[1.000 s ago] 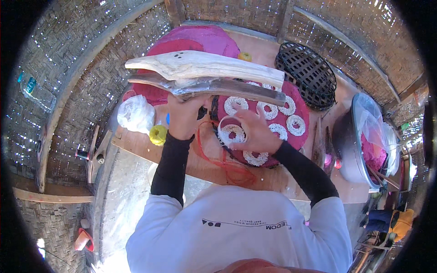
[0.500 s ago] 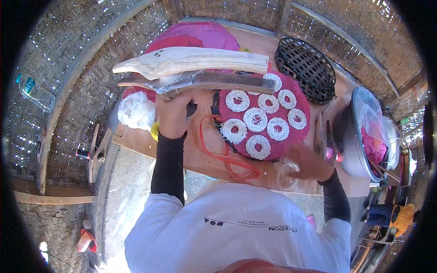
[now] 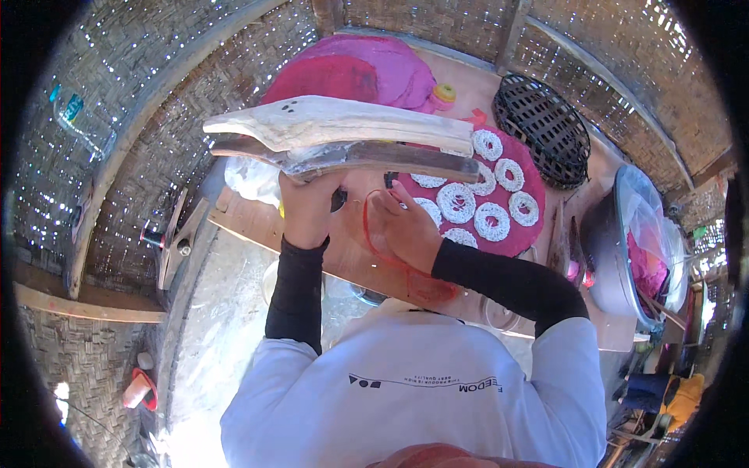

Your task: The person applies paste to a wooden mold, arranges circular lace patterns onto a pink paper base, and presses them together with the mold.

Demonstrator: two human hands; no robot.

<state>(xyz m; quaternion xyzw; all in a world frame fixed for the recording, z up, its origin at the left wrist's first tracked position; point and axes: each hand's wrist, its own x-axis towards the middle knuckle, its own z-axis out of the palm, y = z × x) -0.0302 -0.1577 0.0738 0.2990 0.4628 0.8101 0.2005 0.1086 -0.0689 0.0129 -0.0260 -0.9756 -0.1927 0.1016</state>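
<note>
Nearest the person, the left hand (image 3: 308, 207) has its grip clamped on the underside of a long wooden lever press (image 3: 343, 140), whose pale upper arm and darker lower arm reach toward three o'clock above the wooden bench (image 3: 367, 261). Just at three o'clock of it, the right hand (image 3: 402, 230) rests on the bench with its fingers curled near an orange cord (image 3: 374, 234); whether that grip is closed on anything cannot be told. Beyond, at one o'clock, a round pink tray (image 3: 524, 234) carries white noodle rings (image 3: 491, 221) in rows. The step in hand looks like readying the press for another ring; the next move likely calls for steadying the lever over a bare spot of tray. Farther, at twelve o'clock, lie pink cloths (image 3: 367, 70), and at two o'clock a black woven basket (image 3: 546, 129).
</note>
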